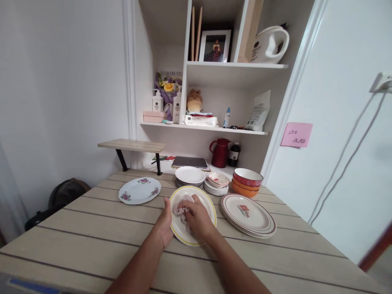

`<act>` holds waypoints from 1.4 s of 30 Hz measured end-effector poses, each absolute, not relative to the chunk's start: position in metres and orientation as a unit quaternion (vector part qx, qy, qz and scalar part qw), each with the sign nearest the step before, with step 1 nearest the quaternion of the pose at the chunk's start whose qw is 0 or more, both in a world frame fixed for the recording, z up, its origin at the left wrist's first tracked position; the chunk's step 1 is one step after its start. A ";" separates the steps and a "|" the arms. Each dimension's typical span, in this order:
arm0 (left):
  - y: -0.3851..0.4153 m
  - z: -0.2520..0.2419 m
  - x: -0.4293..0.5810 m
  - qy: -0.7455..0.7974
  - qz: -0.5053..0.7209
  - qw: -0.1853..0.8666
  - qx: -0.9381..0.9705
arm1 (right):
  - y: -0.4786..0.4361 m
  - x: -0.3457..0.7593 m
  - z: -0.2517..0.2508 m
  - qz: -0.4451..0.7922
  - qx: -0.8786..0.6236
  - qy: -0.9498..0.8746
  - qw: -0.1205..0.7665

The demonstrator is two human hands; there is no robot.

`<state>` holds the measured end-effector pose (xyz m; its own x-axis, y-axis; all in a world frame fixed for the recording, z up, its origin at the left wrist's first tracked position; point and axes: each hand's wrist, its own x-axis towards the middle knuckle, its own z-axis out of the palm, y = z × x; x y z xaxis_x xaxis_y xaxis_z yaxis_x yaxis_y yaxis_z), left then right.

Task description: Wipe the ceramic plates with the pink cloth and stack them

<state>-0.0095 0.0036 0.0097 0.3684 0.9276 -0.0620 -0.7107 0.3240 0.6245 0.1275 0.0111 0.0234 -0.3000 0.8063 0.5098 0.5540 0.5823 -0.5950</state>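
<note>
A white plate with a yellow rim (pixel 208 204) is tilted up in front of me above the table. My left hand (pixel 165 225) grips its left edge, thumb up along the rim and the other fingers hidden behind it. Bunched in my right hand (pixel 199 216) is a pale pinkish cloth (pixel 181 207), pressed against the plate's face. To the left lies a white oval plate with pink flowers (pixel 139 190). On the right is a stack of oval plates with red rims (pixel 249 214).
Behind the held plate stand a stack of white plates (pixel 190 174), small dishes (pixel 217 188) and stacked red and orange bowls (pixel 246 183). Farther back are a laptop (pixel 190 162), a red jug (pixel 220 153) and a dark bottle (pixel 234 154). A small raised shelf (pixel 132 145) stands at the back left.
</note>
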 end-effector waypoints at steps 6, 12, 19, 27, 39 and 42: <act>-0.001 0.013 -0.005 0.233 0.499 0.787 0.279 | 0.030 0.157 0.027 0.044 -0.553 -0.675 0.486; 0.000 0.011 -0.005 0.203 0.503 0.793 0.278 | 0.029 0.147 0.025 0.046 -0.539 -0.701 0.465; 0.001 0.012 -0.007 0.189 0.491 0.806 0.269 | 0.016 0.125 0.030 0.153 -0.384 -0.807 0.422; 0.001 0.011 -0.012 0.235 0.483 0.804 0.257 | -0.004 0.136 0.043 0.251 -0.294 -0.875 0.290; 0.001 0.013 -0.010 0.285 0.563 0.731 0.259 | 0.001 0.210 0.054 0.233 -0.478 -0.835 0.143; -0.001 0.015 -0.009 0.290 0.567 0.724 0.265 | 0.013 0.211 0.045 0.122 -0.604 -0.763 0.196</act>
